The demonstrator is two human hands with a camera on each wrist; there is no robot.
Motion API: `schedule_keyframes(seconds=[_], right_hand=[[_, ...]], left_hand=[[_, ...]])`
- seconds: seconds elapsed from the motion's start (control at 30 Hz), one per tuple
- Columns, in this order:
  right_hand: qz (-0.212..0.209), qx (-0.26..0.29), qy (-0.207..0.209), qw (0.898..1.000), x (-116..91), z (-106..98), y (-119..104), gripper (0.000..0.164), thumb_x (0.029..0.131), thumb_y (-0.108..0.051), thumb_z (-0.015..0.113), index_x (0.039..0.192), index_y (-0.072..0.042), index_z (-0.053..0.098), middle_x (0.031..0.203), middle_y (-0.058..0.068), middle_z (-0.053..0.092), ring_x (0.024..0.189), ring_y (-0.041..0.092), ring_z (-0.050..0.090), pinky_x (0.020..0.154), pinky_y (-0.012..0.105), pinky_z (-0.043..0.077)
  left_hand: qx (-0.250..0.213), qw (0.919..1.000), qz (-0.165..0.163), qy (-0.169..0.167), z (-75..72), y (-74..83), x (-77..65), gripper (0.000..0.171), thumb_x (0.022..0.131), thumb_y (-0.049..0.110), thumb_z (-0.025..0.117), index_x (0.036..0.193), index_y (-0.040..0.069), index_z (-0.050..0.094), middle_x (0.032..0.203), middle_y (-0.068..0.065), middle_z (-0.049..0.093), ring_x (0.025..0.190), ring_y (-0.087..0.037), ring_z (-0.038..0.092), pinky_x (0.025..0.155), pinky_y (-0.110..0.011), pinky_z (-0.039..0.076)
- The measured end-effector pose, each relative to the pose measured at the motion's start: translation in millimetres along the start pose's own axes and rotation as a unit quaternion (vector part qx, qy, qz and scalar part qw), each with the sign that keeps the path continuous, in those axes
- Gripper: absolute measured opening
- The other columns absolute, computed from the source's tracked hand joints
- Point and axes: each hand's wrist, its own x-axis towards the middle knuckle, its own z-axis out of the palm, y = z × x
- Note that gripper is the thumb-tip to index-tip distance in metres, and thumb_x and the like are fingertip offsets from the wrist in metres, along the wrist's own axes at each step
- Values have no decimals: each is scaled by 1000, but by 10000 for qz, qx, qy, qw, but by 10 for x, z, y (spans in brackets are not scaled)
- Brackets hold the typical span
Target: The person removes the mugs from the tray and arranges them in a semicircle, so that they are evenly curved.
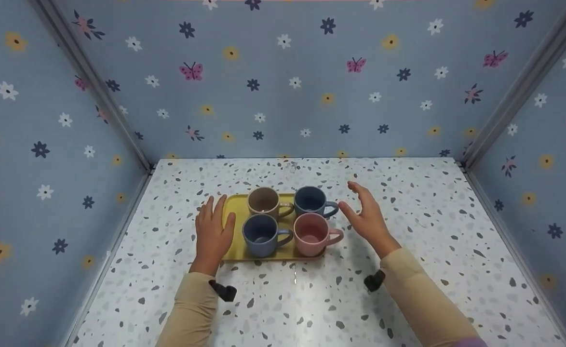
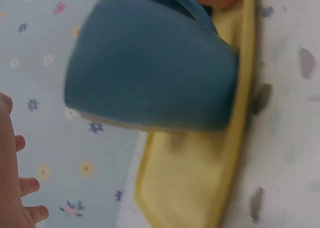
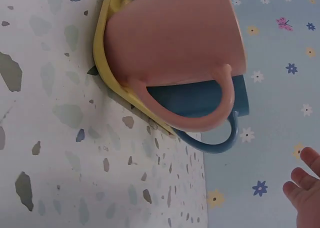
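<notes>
We see a yellow tray (image 1: 238,205) on the terrazzo-patterned counter (image 1: 418,231), and on it, all upright, a taupe mug (image 1: 262,200) toward its far-left corner, a dark blue mug (image 1: 310,199) at its far-right corner, a periwinkle mug (image 1: 261,237) toward its near-left corner and a pink mug (image 1: 310,237) at its near-right corner. Our left hand (image 1: 212,235), fingers extended, is at the tray's left edge; we cannot tell whether it touches. Our right hand (image 1: 369,220), fingers and thumb spread apart, is just beside the dark blue mug's handle (image 3: 212,148), off the tray's right edge.
</notes>
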Motion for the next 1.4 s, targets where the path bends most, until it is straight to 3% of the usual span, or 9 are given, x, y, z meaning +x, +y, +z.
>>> schedule_keyframes(seconds=[0.33, 0.57, 0.73, 0.9, 1.1, 1.3, 1.4], right_hand=[[51, 492, 284, 9984, -148, 222, 179, 52, 99, -19, 67, 146, -3, 50, 145, 14, 54, 136, 28, 48, 112, 49, 41], [304, 1053, 322, 9935, -301, 443, 275, 46, 100, -19, 65, 140, 1, 54, 137, 15, 60, 129, 29, 55, 107, 52, 46], [415, 1421, 309, 9885, -395, 574, 298, 42, 100, -18, 65, 137, 1, 56, 134, 17, 61, 127, 32, 56, 106, 53, 46], [593, 1766, 193, 9823, -462, 654, 298, 41, 100, -16, 64, 137, 2, 56, 133, 17, 62, 126, 29, 56, 106, 50, 47], [793, 1744, 22, 9815, -527, 688, 323, 44, 103, -24, 61, 139, 0, 54, 131, 13, 63, 124, 24, 58, 105, 47, 48], [1018, 1736, -11, 9795, -598, 746, 332, 45, 103, -32, 59, 138, -4, 55, 131, 6, 64, 125, 21, 58, 108, 45, 47], [1158, 1830, -7, 9763, -630, 768, 305, 39, 103, -34, 59, 132, -8, 60, 127, 4, 66, 119, 19, 61, 103, 41, 51]], left_hand=[[237, 9947, -897, -436, 210, -352, -156, 58, 106, 38, 44, 158, 14, 34, 162, -27, 24, 146, -53, 22, 116, -71, 14], [504, 9842, -1330, -1058, 405, -487, -239, 63, 105, 43, 41, 161, 17, 28, 164, -30, 12, 148, -55, 11, 119, -68, 8], [582, 9817, -1386, -1171, 474, -507, -261, 63, 105, 43, 41, 161, 18, 28, 164, -31, 10, 149, -56, 8, 118, -69, 7], [697, 9825, -1242, -1204, 505, -545, -294, 63, 105, 44, 42, 161, 17, 30, 163, -33, 11, 149, -55, 5, 119, -68, 3], [730, 9832, -1162, -1201, 503, -564, -314, 63, 104, 44, 44, 160, 17, 32, 164, -31, 12, 151, -52, 4, 120, -65, 1], [826, 9768, -1310, -1482, 514, -584, -304, 65, 104, 47, 41, 162, 18, 27, 166, -28, 5, 152, -48, -3, 121, -63, -4], [918, 9740, -1370, -1554, 522, -599, -304, 66, 104, 48, 40, 162, 20, 26, 167, -26, 2, 152, -46, -6, 121, -61, -6]])
